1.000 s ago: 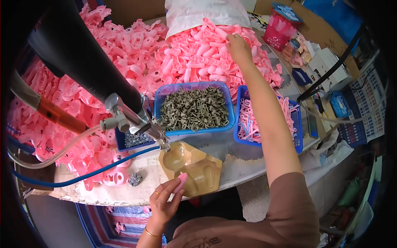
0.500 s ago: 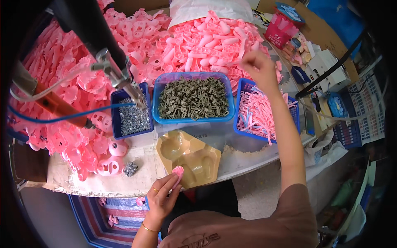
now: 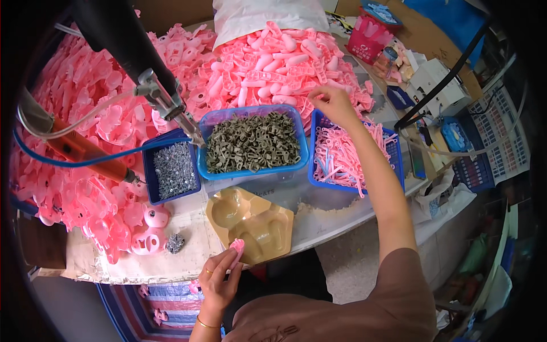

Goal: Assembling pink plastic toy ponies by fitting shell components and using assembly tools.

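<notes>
My left hand (image 3: pixel 221 283) is closed on a small pink plastic part (image 3: pixel 237 246), gripped between thumb and fingers at the table's near edge. Beside it lies a tan moulded tray (image 3: pixel 276 235) with rounded hollows. My right hand (image 3: pixel 337 107) hovers at the near edge of a heap of pink limb-shaped plastic pieces (image 3: pixel 263 61). Its thumb and fingers are drawn together; whatever they pinch, if anything, I cannot make out. Below that forearm stands a blue basket (image 3: pixel 312 171) of thin pink and pale blue sticks (image 3: pixel 347 154).
A blue tub (image 3: pixel 256 172) of grey-green clips and a dark blue tray (image 3: pixel 149 182) of small metal screws stand mid-table. Pink shells (image 3: pixel 85 154) heap up at left. An orange-bodied power screwdriver (image 3: pixel 85 148) and a black arm (image 3: pixel 122 40) hang over them.
My right hand has come a little nearer and left, toward the heap's near edge. My left hand still grips the pink part. The whole view has shifted slightly.
</notes>
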### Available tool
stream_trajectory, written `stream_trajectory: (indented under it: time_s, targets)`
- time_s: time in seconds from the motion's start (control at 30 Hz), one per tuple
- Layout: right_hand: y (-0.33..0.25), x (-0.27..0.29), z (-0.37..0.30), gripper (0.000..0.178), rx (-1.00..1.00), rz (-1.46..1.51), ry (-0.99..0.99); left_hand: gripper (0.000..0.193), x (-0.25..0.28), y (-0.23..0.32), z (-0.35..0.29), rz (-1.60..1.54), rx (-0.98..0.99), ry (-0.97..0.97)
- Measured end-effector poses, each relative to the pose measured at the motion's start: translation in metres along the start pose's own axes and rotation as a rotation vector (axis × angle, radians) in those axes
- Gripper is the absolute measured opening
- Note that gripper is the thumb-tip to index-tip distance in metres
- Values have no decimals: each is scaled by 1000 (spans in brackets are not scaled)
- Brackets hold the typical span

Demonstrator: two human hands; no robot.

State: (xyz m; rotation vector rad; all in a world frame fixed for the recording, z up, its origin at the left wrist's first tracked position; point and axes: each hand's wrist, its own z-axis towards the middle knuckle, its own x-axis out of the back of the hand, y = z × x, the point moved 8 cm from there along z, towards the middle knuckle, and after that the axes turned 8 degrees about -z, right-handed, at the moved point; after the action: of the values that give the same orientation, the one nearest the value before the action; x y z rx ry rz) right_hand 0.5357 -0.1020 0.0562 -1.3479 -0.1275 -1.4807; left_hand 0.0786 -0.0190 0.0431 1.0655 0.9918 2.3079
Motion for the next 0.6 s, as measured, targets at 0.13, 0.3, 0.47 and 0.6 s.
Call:
stream_trajectory:
  time_s: [0.13, 0.3, 0.47, 0.6]
  targets:
    - [48, 43, 21, 14, -123, -51, 422, 39, -2, 1, 3, 3, -1, -4]
    - [-3, 16, 54, 22, 78, -375, 329, 40, -3, 1, 4, 17, 2, 1]
    - [-23, -5, 68, 33, 384, -772, 297, 40, -8, 10, 7, 86, -57, -38]
    - [-32, 12, 61, 28, 375, -611, 349, 41, -13, 13, 8, 73, -124, -62]
